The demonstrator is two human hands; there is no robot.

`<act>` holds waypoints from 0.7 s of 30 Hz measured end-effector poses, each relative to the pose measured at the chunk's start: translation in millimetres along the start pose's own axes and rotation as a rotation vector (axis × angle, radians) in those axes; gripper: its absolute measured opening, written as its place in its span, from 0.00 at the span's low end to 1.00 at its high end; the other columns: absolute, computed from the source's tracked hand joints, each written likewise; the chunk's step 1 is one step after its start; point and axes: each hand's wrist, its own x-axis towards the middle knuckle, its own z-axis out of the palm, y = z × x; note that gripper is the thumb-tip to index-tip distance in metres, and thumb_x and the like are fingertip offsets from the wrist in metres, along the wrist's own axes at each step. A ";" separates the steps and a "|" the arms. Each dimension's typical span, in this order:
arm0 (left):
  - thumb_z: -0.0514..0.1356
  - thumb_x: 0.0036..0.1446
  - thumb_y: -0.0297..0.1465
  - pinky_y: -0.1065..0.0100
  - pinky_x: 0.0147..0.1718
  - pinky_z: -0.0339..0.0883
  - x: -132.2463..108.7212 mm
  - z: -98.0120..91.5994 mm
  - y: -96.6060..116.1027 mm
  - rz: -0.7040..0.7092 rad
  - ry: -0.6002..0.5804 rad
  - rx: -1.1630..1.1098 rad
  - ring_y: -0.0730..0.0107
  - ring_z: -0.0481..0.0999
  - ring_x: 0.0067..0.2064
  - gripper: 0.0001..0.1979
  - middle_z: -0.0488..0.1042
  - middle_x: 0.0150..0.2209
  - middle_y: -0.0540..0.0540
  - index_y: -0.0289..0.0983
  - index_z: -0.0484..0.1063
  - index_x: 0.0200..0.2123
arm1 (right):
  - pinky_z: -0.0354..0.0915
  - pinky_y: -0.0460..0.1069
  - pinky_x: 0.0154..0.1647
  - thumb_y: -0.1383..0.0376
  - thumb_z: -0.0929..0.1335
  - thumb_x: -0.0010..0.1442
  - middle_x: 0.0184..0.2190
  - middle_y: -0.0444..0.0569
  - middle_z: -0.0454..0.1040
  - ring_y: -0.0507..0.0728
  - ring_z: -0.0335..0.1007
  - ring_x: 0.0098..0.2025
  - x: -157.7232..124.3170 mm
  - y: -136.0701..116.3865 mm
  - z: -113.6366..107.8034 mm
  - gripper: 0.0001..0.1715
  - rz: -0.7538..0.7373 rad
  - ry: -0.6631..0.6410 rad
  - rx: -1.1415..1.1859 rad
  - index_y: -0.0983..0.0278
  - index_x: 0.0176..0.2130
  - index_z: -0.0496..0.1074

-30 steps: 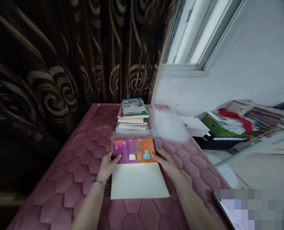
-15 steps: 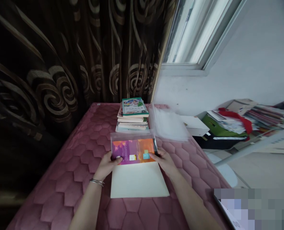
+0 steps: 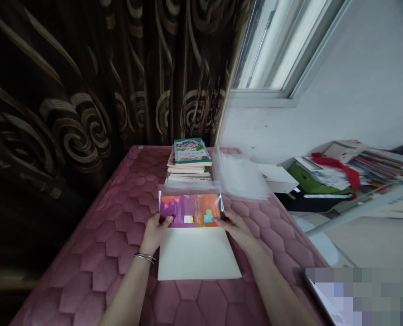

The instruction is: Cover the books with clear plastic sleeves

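as the head view showed, left hand [image 3: 156, 231] and right hand [image 3: 238, 228] pinched opposite edges of a purple-and-orange printed cover [image 3: 188, 208], thumbs uppermost, between a cream panel [image 3: 198, 256] and a book stack [image 3: 189, 169] on the pink quilted mattress [image 3: 111, 242].

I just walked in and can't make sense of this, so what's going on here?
A person's left hand and right hand hold opposite sides of a purple-and-orange cover, with clear plastic showing past its far edge. A plain cream panel extends toward the person. Below is a pink quilted surface. Beyond are a stack of books and, to its right, translucent sheets.
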 end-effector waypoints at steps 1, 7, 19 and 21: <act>0.62 0.46 0.42 0.68 0.31 0.66 -0.5 -0.8 1.2 -0.002 -0.010 -0.007 0.65 0.74 0.31 0.14 0.77 0.28 0.47 0.35 0.73 0.29 | 0.64 0.51 0.37 0.50 0.71 0.51 0.34 0.48 0.74 0.59 0.68 0.38 0.3 0.2 1.4 0.19 -0.004 0.007 -0.005 0.62 0.33 0.77; 0.67 0.43 0.41 0.66 0.36 0.69 -6.1 -9.2 6.5 -0.039 -0.226 -0.217 0.63 0.76 0.37 0.23 0.78 0.37 0.44 0.34 0.73 0.41 | 0.64 0.50 0.34 0.47 0.71 0.50 0.30 0.47 0.74 0.59 0.69 0.34 0.8 3.2 9.1 0.21 0.037 0.125 0.031 0.63 0.26 0.75; 0.61 0.48 0.42 0.72 0.26 0.62 0.7 0.7 -4.4 0.016 -0.006 0.006 0.66 0.73 0.30 0.14 0.76 0.26 0.49 0.36 0.71 0.26 | 0.67 0.53 0.41 0.49 0.73 0.47 0.37 0.49 0.77 0.62 0.72 0.41 -1.6 0.7 -2.6 0.23 0.073 -0.015 0.119 0.62 0.37 0.75; 0.61 0.49 0.42 0.71 0.26 0.62 1.8 1.5 -5.4 0.025 -0.005 0.001 0.66 0.73 0.29 0.14 0.76 0.26 0.48 0.36 0.72 0.26 | 0.67 0.53 0.42 0.49 0.73 0.46 0.40 0.50 0.77 0.62 0.71 0.43 -2.3 -2.7 -3.0 0.25 0.066 -0.035 0.122 0.61 0.39 0.74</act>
